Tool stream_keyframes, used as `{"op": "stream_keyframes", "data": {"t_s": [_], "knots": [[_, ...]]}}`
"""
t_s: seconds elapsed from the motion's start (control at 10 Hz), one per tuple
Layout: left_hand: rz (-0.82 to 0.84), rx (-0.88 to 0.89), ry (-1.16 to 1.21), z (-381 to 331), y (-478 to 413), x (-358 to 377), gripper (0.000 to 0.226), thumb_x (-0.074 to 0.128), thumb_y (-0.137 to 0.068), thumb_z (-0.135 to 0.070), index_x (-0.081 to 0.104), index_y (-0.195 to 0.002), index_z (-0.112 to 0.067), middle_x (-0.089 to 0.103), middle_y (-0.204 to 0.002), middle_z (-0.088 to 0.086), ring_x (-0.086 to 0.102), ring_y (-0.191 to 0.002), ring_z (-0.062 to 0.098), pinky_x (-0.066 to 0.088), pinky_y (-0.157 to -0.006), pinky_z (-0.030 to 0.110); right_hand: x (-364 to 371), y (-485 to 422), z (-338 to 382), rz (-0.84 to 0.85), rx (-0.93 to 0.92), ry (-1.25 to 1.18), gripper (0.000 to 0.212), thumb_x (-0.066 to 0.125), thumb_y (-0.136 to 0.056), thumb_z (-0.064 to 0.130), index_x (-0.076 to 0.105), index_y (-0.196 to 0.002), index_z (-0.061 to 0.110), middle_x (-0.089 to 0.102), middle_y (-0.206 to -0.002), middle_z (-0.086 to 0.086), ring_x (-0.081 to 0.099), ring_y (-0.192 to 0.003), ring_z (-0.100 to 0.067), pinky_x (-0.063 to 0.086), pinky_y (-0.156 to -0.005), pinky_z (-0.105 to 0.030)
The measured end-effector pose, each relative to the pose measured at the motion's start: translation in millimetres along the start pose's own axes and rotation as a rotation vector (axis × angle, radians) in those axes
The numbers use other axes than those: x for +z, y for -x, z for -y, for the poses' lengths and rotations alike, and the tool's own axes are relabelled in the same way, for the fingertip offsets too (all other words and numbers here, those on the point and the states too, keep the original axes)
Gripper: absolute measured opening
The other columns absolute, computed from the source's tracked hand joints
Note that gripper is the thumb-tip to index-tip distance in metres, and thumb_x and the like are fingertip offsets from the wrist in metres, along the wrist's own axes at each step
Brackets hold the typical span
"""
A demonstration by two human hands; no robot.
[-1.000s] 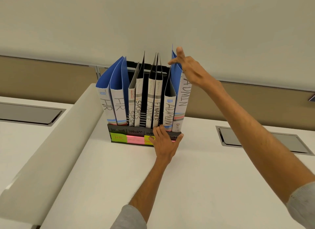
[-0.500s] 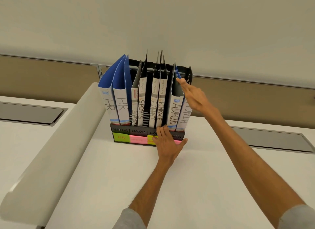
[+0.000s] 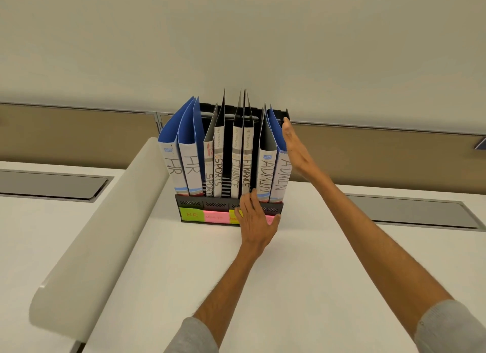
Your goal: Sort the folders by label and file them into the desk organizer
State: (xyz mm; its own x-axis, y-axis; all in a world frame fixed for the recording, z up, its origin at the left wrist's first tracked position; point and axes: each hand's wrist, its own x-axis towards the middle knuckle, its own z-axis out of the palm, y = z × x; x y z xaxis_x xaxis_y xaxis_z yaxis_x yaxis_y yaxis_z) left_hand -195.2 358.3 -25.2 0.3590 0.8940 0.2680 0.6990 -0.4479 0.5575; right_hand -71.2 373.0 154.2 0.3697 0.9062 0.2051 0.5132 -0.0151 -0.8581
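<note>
Head view, looking forward and down. A black desk organizer (image 3: 200, 202) stands on the white table (image 3: 315, 247) near its far edge. It holds eight upright folders grouped in pairs by the handwritten label on each spine. From the left of the frame:

- **HR folders** (image 3: 193, 166): two blue folders, their tops leaning outward to the left.
- **SPORTS folders** (image 3: 218, 174): two folders.
- **FINANCE folders** (image 3: 236, 174): two folders.
- **ADMIN:** the inner ADMIN folder (image 3: 265, 174) and the outer ADMIN folder (image 3: 281, 174).

The left hand (image 3: 256, 221) lies flat on the organizer's front rail. Its fingers are straight, the thumb is spread to the right, and the fingertips reach the foot of the spines between FINANCE and ADMIN. It grips nothing.

The right hand (image 3: 295, 147) is likewise flat, with the fingers straight and together. The palm is set against the outer face of the outer ADMIN folder, and the fingertips are near the organizer's rear right corner.

Coloured sticky labels run along the organizer's base. The green label (image 3: 191, 215) reads HR. The writing on the pink label (image 3: 216, 217) is too faint to read. A yellow one is mostly hidden under the left hand.

A rounded white partition (image 3: 105, 234) runs beside the organizer on the left. Grey recessed panels (image 3: 410, 210) are set into the table surfaces on either side. Both forearms emerge from grey sleeves (image 3: 452, 329).
</note>
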Motion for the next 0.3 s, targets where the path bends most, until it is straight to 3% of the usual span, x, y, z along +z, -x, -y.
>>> {"op": "stream_keyframes", "data": {"t_s": [0.1,0.2,0.3], "knots": [[-0.062,0.057,-0.018,4.1,1.1,-19.1,0.084,0.057,-0.087,-0.052,0.026,-0.150,-0.006,0.032,-0.150,0.016,0.029,-0.140,0.032,0.027,-0.111,0.054,1.1,17.6,-3.6,-0.065,0.046,-0.117,0.058,0.012,-0.103,0.049,0.003,-0.156,0.026,0.001,-0.164,0.005,0.006,-0.150,-0.015,0.007,-0.121,-0.043],[-0.114,0.112,-0.034,10.7,0.2,-32.6,0.075,0.053,-0.092,-0.051,0.032,-0.147,-0.004,0.037,-0.148,0.016,0.033,-0.139,0.031,0.029,-0.109,0.050,6.9,43.2,-13.8,-0.111,0.066,-0.189,0.061,0.013,-0.102,0.052,0.008,-0.156,0.024,0.020,-0.162,-0.002,0.026,-0.146,-0.018,0.023,-0.119,-0.045],[-0.132,0.145,-0.044,8.2,7.8,-43.9,0.069,0.048,-0.095,-0.050,0.034,-0.145,-0.004,0.038,-0.149,0.014,0.031,-0.140,0.029,0.027,-0.109,0.048,7.4,67.6,-28.6,-0.192,0.070,-0.175,0.057,0.015,-0.102,0.053,0.026,-0.149,0.023,0.049,-0.139,-0.003,0.050,-0.121,-0.005,0.037,-0.100,-0.034]]}}
